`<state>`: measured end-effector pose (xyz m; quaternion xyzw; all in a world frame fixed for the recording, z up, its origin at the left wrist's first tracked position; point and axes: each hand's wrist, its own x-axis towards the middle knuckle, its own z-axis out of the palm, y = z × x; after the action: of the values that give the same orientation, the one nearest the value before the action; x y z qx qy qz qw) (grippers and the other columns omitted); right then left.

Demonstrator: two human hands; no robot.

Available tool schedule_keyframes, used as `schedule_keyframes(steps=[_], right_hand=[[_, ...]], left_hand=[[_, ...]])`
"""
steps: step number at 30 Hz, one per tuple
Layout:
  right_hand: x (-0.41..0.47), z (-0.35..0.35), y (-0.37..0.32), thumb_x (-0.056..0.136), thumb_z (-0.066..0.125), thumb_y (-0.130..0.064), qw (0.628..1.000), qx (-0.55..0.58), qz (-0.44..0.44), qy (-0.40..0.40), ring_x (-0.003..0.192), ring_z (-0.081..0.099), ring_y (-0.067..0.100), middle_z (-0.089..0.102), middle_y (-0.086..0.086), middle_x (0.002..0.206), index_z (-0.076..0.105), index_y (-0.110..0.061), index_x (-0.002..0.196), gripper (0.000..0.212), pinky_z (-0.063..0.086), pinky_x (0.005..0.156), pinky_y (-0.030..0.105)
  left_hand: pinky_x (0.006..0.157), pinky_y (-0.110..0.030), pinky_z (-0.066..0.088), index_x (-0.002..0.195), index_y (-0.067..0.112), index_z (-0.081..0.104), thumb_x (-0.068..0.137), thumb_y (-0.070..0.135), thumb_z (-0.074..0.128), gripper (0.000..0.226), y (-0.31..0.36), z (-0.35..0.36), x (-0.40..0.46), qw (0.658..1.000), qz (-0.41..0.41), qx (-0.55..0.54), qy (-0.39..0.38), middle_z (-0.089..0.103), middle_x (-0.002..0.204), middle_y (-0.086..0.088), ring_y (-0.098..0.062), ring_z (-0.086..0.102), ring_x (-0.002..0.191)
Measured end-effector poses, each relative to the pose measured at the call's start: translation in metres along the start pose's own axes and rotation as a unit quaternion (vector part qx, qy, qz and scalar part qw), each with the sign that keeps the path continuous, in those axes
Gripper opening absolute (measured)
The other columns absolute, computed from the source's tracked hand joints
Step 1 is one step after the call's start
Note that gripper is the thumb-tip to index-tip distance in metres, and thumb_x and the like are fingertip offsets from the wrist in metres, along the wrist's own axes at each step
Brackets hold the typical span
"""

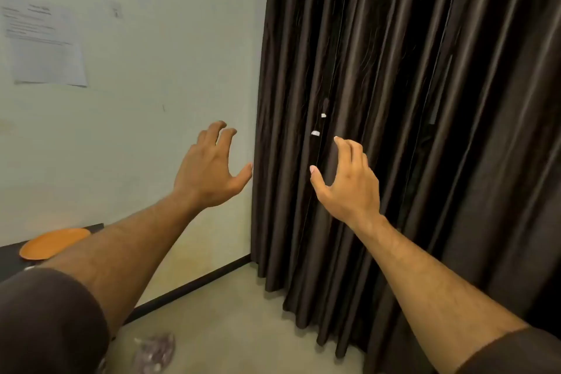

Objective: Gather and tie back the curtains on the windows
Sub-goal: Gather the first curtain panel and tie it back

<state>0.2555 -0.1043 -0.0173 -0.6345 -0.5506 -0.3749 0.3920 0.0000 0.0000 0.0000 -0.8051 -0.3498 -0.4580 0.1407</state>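
A dark brown pleated curtain point(409, 100) hangs full length from the top of the view to the floor, filling the right half. It hangs loose and spread out, and small slits of light show through near its middle. My left hand point(209, 170) is raised with fingers spread, just left of the curtain's left edge, in front of the pale wall. My right hand point(349, 182) is raised in front of the curtain folds, fingers apart and curled, holding nothing. Whether either hand touches the fabric is unclear.
A pale wall point(136, 130) on the left carries a taped paper sheet point(45, 45). An orange plate point(54, 243) lies on a dark table point(9, 258) at the lower left. A crumpled plastic bag point(154, 352) lies on the beige floor.
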Motion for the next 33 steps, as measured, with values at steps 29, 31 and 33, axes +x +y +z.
schedule_keyframes(steps=[29, 31, 33], right_hand=[[0.310, 0.350, 0.153, 0.098, 0.051, -0.051, 1.000, -0.007, 0.029, 0.009, 0.051, 0.061, -0.001, 0.059, -0.015, 0.054, 0.060, -0.033, 0.105, 0.022, 0.041, 0.049, 0.013], [0.334, 0.375, 0.163, 0.099, 0.054, -0.049, 0.999, 0.000, 0.024, 0.024, 0.050, 0.059, -0.001, 0.058, -0.015, 0.054, 0.061, -0.031, 0.109, 0.022, 0.037, 0.048, 0.013], [0.361, 0.402, 0.173, 0.099, 0.056, -0.047, 0.999, 0.004, 0.020, 0.039, 0.049, 0.058, 0.000, 0.058, -0.014, 0.055, 0.061, -0.030, 0.115, 0.024, 0.032, 0.048, 0.012]], left_hand=[[0.074, -0.028, 0.056, 0.075, 0.018, 0.069, 0.094, 0.040, 0.067, 0.029, -0.179, 0.378, 0.295, 0.952, -0.185, -0.217, -0.113, 0.073, 0.078, 0.005, -0.009, 0.069, 0.073], [0.073, -0.028, 0.055, 0.076, 0.018, 0.069, 0.094, 0.040, 0.067, 0.028, -0.186, 0.393, 0.334, 0.959, -0.168, -0.214, -0.082, 0.072, 0.080, 0.004, -0.009, 0.067, 0.073], [0.073, -0.029, 0.055, 0.078, 0.019, 0.069, 0.093, 0.040, 0.067, 0.026, -0.192, 0.409, 0.374, 0.964, -0.149, -0.212, -0.055, 0.071, 0.085, 0.004, -0.009, 0.065, 0.074]])
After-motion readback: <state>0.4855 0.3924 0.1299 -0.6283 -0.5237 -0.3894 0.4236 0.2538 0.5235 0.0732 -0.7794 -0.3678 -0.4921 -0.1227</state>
